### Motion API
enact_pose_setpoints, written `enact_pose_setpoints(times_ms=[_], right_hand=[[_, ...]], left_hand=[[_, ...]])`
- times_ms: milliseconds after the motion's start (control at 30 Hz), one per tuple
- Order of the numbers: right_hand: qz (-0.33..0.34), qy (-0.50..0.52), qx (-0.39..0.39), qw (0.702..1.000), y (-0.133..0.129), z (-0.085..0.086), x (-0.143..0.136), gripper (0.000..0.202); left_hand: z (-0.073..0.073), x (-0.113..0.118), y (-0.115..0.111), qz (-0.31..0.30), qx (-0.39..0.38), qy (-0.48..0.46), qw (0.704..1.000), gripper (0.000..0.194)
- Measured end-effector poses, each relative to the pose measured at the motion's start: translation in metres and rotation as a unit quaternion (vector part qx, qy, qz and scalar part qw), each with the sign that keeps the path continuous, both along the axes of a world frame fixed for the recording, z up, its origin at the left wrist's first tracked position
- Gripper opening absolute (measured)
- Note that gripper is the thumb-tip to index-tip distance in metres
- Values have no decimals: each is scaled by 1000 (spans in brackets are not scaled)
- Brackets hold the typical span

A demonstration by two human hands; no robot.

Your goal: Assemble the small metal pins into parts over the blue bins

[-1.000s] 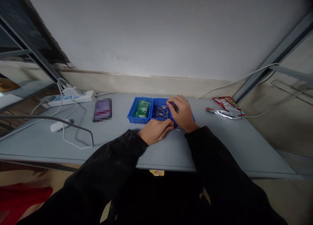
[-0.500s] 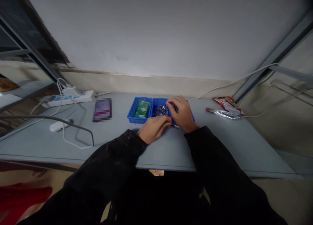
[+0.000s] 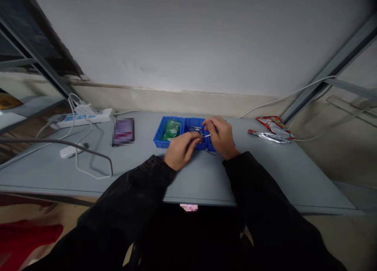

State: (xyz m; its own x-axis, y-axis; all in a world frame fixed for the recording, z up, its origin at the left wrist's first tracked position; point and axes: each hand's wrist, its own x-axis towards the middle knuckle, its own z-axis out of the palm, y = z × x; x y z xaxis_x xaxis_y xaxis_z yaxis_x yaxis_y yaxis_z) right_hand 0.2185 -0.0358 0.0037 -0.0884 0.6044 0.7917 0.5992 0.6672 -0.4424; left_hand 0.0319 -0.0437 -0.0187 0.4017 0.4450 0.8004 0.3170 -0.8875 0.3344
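My left hand (image 3: 180, 150) pinches one end of a thin shiny metal rod (image 3: 207, 136) over the front of the middle blue bin (image 3: 201, 146). The rod points right, towards my right hand (image 3: 221, 136). The fingers of that hand are curled together above the right blue bin (image 3: 233, 142), and whatever is in them is hidden. Small shiny metal pieces (image 3: 194, 129) lie in the middle bin. To its left, another blue bin (image 3: 160, 144) contains green and clear plastic packets (image 3: 173, 129). A small thin metal piece (image 3: 210, 152) lies on the table in front of the bins.
The grey table (image 3: 194, 186) meets a wall at the back. On the left are a power strip (image 3: 103, 116) with cables, a white rounded device (image 3: 69, 152) and a blurred-out flat object (image 3: 123, 132). Crumpled red and silver wrappers (image 3: 273, 131) lie at the right.
My left hand has risen slightly from the bin's front edge, and the rod now shows in its fingers. My right hand has shifted a little to the right and down.
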Motion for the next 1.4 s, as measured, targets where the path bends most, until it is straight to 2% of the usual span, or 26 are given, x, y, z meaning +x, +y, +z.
enact_pose_setpoints(times_ms=[133,433,800,1400], right_hand=[[18,26,-7,999,-6,3,0,34],[12,-65,18,998,-1,-5,-7,28],[-11,-85,5,996,1,-9,-5,39],[26,-98,17,995,1,-10,-8,41]], left_hand=[[2,-1,2,34,-3,-27,999,16],[4,-2,6,67,-18,-22,997,20],[3,-2,7,49,-28,6,998,19],[2,-2,9,42,-24,-1,999,16]])
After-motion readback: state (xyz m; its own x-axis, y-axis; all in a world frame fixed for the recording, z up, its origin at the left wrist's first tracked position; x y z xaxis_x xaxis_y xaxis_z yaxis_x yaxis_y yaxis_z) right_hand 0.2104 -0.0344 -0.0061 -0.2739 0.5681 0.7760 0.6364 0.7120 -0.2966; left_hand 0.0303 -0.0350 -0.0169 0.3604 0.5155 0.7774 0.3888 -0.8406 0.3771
